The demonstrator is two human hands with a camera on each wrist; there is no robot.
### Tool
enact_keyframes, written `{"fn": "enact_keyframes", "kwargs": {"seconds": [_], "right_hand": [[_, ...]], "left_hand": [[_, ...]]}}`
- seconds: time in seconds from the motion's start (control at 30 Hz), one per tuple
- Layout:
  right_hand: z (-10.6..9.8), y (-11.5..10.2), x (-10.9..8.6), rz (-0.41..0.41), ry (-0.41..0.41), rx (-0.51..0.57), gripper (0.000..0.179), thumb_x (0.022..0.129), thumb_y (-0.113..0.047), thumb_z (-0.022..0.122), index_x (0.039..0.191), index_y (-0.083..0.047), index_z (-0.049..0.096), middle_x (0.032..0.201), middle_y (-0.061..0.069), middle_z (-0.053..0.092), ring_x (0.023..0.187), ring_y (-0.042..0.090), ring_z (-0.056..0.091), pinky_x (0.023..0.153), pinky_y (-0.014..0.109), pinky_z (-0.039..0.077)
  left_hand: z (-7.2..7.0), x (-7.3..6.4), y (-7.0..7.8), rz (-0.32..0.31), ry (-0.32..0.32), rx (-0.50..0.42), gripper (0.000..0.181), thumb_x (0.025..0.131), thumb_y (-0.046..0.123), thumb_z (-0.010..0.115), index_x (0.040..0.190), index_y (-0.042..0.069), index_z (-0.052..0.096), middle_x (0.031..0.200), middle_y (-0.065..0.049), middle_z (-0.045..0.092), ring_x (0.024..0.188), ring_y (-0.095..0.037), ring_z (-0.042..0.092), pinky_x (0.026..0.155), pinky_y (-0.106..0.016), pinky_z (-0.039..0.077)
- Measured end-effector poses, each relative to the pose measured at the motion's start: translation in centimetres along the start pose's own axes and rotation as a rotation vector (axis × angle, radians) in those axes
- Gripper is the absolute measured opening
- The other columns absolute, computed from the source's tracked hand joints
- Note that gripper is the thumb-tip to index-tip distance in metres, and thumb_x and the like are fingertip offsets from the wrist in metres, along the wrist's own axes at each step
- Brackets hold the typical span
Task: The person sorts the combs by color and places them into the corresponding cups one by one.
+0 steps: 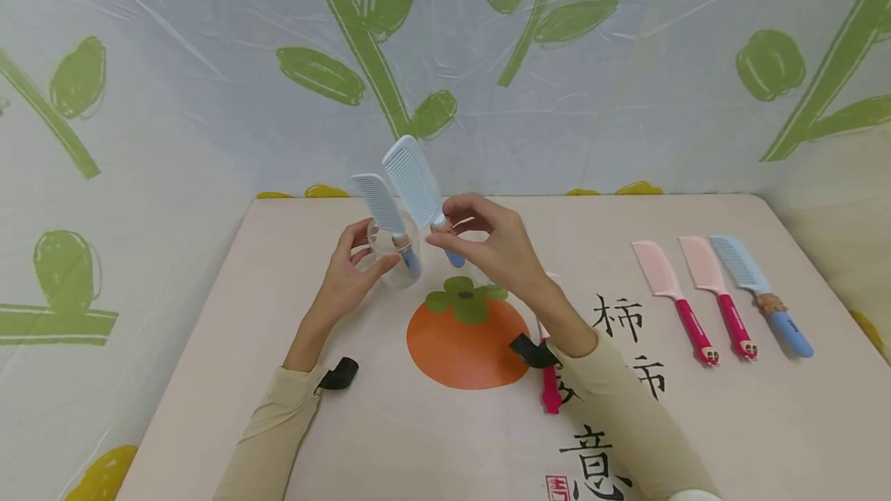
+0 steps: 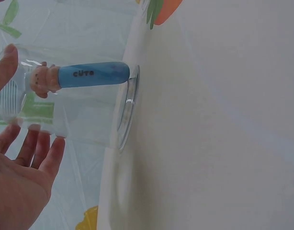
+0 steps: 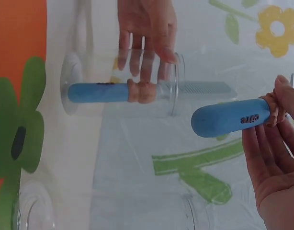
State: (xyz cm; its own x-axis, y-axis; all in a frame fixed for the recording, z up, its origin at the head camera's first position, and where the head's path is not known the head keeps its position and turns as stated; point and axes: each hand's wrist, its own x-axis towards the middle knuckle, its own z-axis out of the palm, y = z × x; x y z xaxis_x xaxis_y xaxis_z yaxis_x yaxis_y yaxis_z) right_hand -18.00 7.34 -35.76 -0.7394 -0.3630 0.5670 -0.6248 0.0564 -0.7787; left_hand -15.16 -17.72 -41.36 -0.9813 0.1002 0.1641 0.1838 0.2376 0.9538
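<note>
My left hand [image 1: 351,273] holds a clear jar [image 2: 92,112] near its top, thumb on one side and fingers on the other. The jar's base is on the table. Inside it a light blue comb [image 1: 379,203] stands handle down, its toothed part rising above the rim. To the right of this jar, my right hand [image 1: 497,242] pinches another light blue comb [image 1: 413,176] at the brown figure between the teeth and the blue handle [image 3: 231,117]. That comb is held in the air, teeth up and handle tip pointing down, outside the jar.
A second clear jar [image 3: 137,211] stands behind my right hand, partly hidden. Two pink combs [image 1: 689,323] [image 1: 734,323] and a blue comb [image 1: 741,265] lie at the right. Under my right forearm lies a partly covered pink-handled comb [image 1: 550,389]. Patterned fabric [image 1: 230,60] hangs behind the table.
</note>
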Motion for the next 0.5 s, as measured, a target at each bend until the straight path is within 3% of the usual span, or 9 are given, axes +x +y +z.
{"fn": "enact_keyframes", "kwargs": {"seconds": [0.5], "right_hand": [[3.2, 0.6, 2.4, -0.05, 0.106, 0.134, 0.034, 0.081, 0.008, 0.083, 0.11, 0.004, 0.066, 0.098, 0.012, 0.068, 0.089, 0.022, 0.067, 0.087, 0.038, 0.06]], "left_hand": [[0.0, -0.1, 0.1, -0.009, 0.0, 0.016, 0.071, 0.095, 0.005, 0.073, 0.153, 0.001, 0.033, 0.15, -0.019, 0.041, 0.137, -0.035, 0.04, 0.12, -0.053, 0.032]]}}
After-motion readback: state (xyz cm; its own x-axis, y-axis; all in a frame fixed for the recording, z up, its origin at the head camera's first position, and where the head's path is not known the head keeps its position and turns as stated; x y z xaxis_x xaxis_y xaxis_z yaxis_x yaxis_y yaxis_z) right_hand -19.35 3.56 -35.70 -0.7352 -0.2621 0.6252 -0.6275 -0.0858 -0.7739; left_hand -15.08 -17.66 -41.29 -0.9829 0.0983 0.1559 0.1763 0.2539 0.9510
